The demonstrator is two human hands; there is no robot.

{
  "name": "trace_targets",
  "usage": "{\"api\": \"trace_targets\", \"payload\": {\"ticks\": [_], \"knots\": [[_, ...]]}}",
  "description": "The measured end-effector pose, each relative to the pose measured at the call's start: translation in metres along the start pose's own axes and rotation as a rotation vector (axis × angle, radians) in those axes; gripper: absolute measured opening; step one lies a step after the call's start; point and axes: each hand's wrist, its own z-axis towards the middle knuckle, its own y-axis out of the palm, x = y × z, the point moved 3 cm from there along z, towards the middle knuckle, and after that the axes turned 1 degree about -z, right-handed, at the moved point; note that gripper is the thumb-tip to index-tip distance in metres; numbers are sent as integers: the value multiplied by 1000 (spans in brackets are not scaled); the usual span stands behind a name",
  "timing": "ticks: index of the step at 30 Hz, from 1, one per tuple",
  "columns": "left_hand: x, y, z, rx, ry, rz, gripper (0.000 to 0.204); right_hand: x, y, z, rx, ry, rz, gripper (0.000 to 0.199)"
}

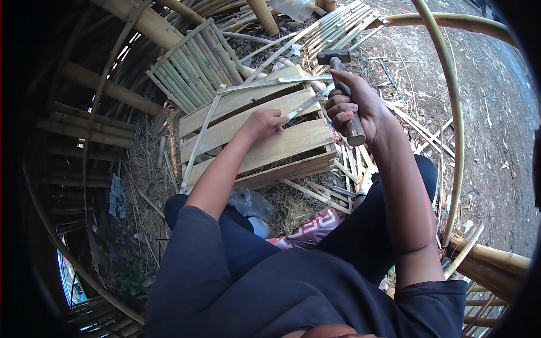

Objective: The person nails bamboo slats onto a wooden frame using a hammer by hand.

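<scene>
My right hand [355, 104] grips the wooden handle of a hammer [338, 62], whose dark metal head is raised above a wooden crate. My left hand [265, 123] rests on the crate [265, 149] and pinches the near end of a thin bamboo strip [307, 103] lying across the slats. Two more thin strips [265, 84] lie on the crate, forming a corner at its far left. The hammer head hovers beyond the far end of the held strip, not touching it.
A woven bamboo slat panel [194, 65] leans behind the crate, another [338, 25] lies further back. Thick bamboo poles [456, 107] curve around the right side. Loose strips and straw litter the ground. My legs in dark trousers bracket a patterned cloth [313, 228].
</scene>
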Motion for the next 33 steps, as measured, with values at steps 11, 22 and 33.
{"api": "trace_targets", "payload": {"ticks": [11, 22, 33], "knots": [[-4, 1, -4, 35, -64, -35, 34, 3, 9, -10, 53, -22, -80, 44], [-3, 3, -2, -5, -55, 46, 28, 0, 1, -14, 12, -14, -53, 32], [-1, 3, 3, -11, -103, 39, 18, -1, 2, -17, 38, -48, -58, 39]]}}
